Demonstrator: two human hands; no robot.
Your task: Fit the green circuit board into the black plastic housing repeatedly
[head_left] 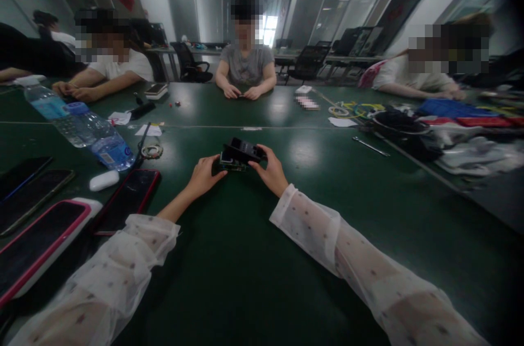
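Between my hands, above the green table [229, 258], are a black cover [244, 149] and a green circuit board piece [233, 165]. My left hand [203, 176] grips the board piece at its left end, thumb in front and fingers behind. My right hand [269, 168] pinches the right end of the black cover, which is tilted over the board. The two pieces overlap at the left; whether they are joined I cannot tell. Sheer white dotted sleeves cover both forearms.
Left are water bottles [108, 138], several phones [126, 198], a white case [103, 180] and a bracelet [151, 150]. Right are a wrench [370, 146], yellow cables [356, 110] and piled bags [483, 152]. A person in grey [245, 65] sits opposite; others sit on both sides.
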